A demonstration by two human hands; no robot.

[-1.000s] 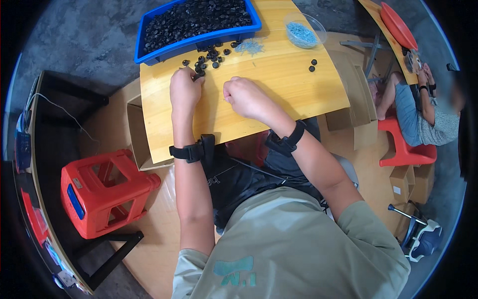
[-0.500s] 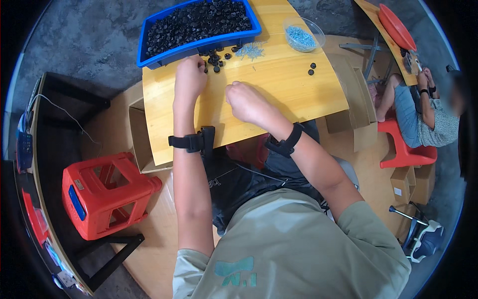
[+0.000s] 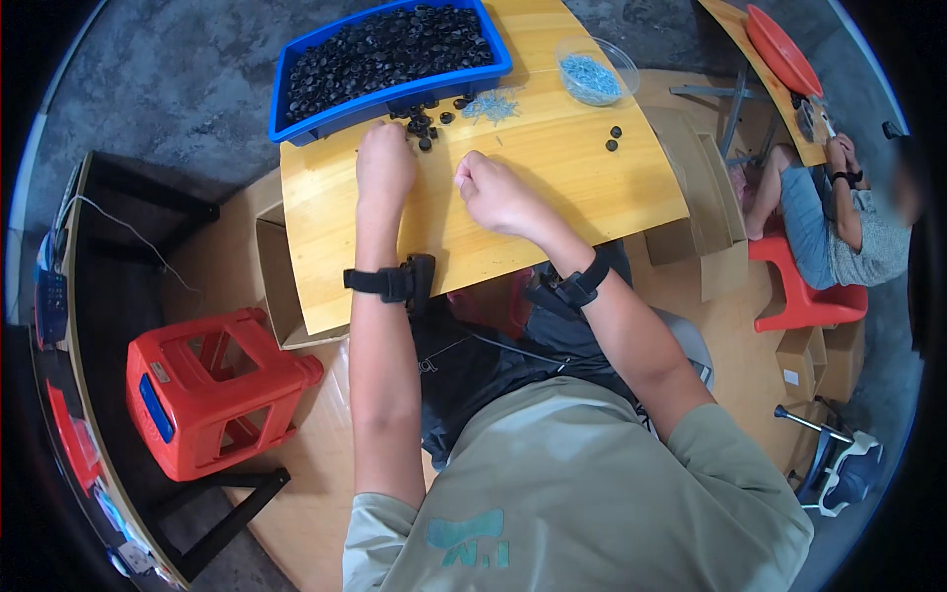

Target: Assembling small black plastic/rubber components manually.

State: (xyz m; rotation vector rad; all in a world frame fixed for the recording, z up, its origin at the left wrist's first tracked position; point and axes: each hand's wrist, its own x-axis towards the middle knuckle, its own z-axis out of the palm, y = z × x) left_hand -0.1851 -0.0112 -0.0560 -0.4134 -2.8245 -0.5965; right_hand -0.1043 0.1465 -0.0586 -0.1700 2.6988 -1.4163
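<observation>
My left hand [image 3: 386, 165] is curled closed over the wooden table [image 3: 612, 192], just left of a loose cluster of small round black caps [image 3: 422, 125]. What its fingers hold is hidden beneath the hand. To the right, my right hand [image 3: 496, 194] is closed in a pinch; anything between its fingertips is too small or covered to make out. The two hands are apart. Beyond them lies a small heap of thin silvery-blue screws or pins [image 3: 490, 106]. At the table's back left, a blue bin [image 3: 395, 100] is filled with more black caps.
A clear round tub [image 3: 595, 94] holds more silvery-blue pieces. Two black caps [image 3: 613, 145] sit apart at the table's right. Open cardboard boxes [image 3: 691, 178] flank the table. A red stool [image 3: 212, 385] stands left. Another person [image 3: 858, 207] sits at a table on the far right.
My left hand has drawn slightly back toward me and to the right. My right hand has turned a little and risen slightly away from the table's near edge. Both stay closed.
</observation>
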